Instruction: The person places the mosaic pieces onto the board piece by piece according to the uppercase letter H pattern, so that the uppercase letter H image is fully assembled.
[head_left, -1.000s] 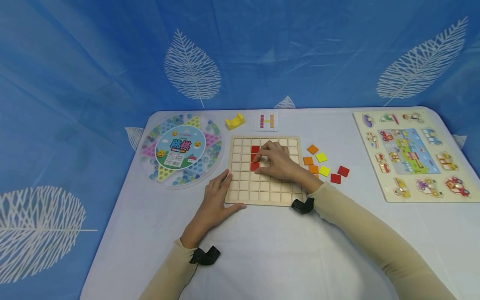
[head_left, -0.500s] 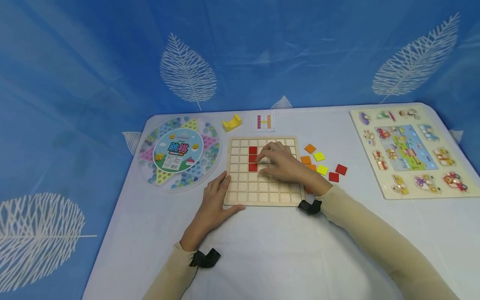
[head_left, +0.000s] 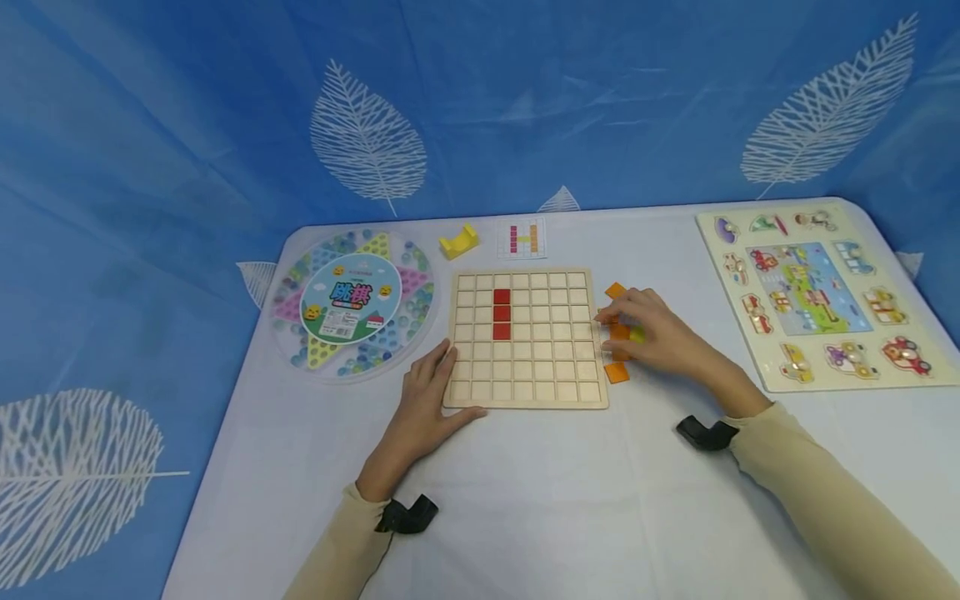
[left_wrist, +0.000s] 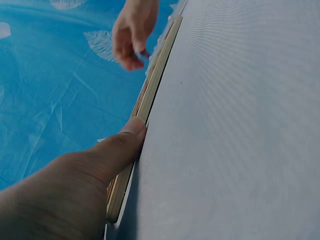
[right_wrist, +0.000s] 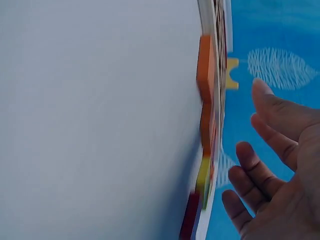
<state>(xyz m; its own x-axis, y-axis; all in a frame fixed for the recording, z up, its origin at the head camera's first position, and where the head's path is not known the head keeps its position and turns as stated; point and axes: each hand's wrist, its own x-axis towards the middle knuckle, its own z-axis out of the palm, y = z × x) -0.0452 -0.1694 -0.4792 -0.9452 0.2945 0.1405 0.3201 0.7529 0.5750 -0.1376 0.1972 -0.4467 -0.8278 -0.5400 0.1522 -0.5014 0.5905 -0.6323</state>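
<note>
A wooden grid board [head_left: 535, 391] lies in the middle of the table, with three red square tiles [head_left: 502, 314] set in one column. My left hand [head_left: 423, 404] rests at its lower left corner. The fingers lie along the left side, and the thumb [left_wrist: 131, 131] touches the near edge. My right hand [head_left: 663, 337] is over the loose tiles right of the board, fingers apart and holding nothing. Beneath and beside it are orange tiles [head_left: 617, 372] and a yellow tile [head_left: 637, 334], partly covered. A dark red tile [right_wrist: 190, 216] shows in the right wrist view.
Behind the board are a printed pattern card [head_left: 522, 239] and a yellow notched block [head_left: 459, 242]. A round Chinese checkers set [head_left: 350, 300] stands at the left, and a wooden peg puzzle [head_left: 761, 362] at the right. A blue leaf-print cloth [head_left: 585, 100] hangs behind the white table.
My right hand has left the red column and moved right to the loose tiles, now covering several. The three red tiles stay in the board. My left hand keeps its place.
</note>
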